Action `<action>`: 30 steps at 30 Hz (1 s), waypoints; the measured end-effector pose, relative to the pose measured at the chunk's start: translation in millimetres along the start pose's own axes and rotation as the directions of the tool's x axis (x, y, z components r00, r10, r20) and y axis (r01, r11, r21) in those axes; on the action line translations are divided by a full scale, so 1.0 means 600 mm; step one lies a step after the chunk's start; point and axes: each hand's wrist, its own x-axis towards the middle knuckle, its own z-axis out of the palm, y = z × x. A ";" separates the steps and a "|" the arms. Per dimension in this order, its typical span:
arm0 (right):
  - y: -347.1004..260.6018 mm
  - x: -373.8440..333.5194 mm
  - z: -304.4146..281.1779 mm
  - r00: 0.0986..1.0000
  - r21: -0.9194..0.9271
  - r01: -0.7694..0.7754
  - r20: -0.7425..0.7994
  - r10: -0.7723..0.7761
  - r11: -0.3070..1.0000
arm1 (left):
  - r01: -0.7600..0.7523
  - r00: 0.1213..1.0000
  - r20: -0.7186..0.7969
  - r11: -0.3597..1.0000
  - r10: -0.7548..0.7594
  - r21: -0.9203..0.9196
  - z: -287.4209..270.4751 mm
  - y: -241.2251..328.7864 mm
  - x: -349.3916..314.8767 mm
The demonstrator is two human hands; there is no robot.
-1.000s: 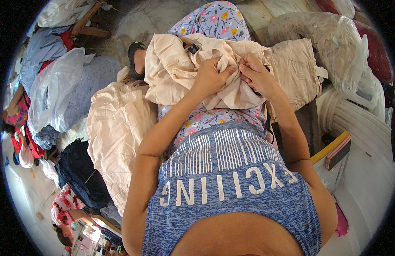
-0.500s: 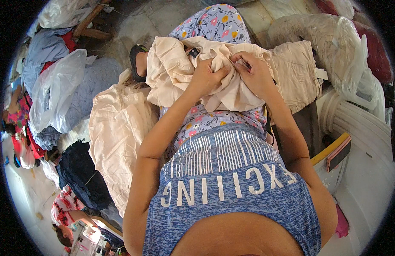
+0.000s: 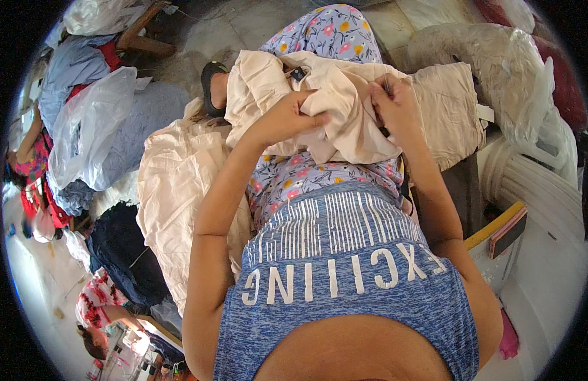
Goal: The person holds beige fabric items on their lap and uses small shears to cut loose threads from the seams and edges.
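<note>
A cream cloth garment point(image 3: 351, 111) lies bunched across my lap, over floral trousers. My left hand point(image 3: 286, 119) pinches a fold of it between thumb and fingers. A small black label point(image 3: 297, 73) shows on the cloth just beyond that hand. My right hand point(image 3: 398, 111) is closed at the right part of the garment, fingers curled. Dark bits show by its fingertips and below its palm; what it holds is too small and hidden to name.
More cream garments point(image 3: 179, 190) are heaped at my left, and a folded cream stack point(image 3: 449, 108) lies at my right. Plastic-wrapped bundles point(image 3: 516, 82) stand at the far right. Blue-grey clothes point(image 3: 141, 120) under plastic lie at left. Two other people are at the left edge.
My hands have moved apart: the left slid left and slightly nearer along the garment, the right moved right, away from the pinched folds. The cloth between them has spread out.
</note>
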 end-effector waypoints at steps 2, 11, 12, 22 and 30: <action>-0.007 -0.012 -0.013 0.986 0.584 -0.095 0.169 -0.006 0.806 | -0.014 1.000 -0.011 0.923 0.011 -0.385 0.005 0.012 -0.011; -0.067 -0.074 0.018 0.964 0.107 0.234 0.104 -0.245 0.966 | -0.110 0.985 -0.171 0.681 -0.023 -0.724 0.047 0.044 -0.015; -0.066 -0.075 0.022 0.956 0.027 0.280 0.088 -0.281 0.960 | -0.104 0.987 -0.162 0.679 -0.022 -0.727 0.048 0.042 -0.013; -0.035 -0.064 0.031 0.918 -0.200 0.389 -0.001 -0.397 0.899 | -0.277 0.934 -0.311 0.906 0.175 -0.321 0.083 0.009 0.009; -0.008 -0.033 -0.014 0.949 0.799 -0.298 0.308 0.072 0.523 | -0.194 0.925 -0.381 0.854 -0.004 -0.482 0.092 0.012 0.016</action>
